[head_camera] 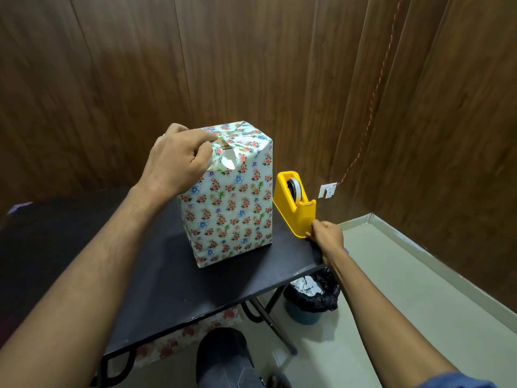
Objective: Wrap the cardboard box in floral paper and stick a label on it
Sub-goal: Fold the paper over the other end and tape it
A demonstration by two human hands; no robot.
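A tall box wrapped in white floral paper [232, 208] stands upright on the black table [156, 278]. On its top, a folded paper flap sticks up with its white underside showing. My left hand [179, 158] presses down on the top left corner of the box, fingers curled over the folds. A yellow tape dispenser [293, 203] with a roll of clear tape stands just right of the box, at the table's right edge. My right hand [327, 236] pinches the dispenser's near front corner. No label is in view.
A blue bin lined with a black bag [310, 298] holds paper scraps on the floor under the table's right corner. Floral paper [179, 340] lies under the table. My knee [223, 357] is below the front edge. Wood-panelled walls stand close behind.
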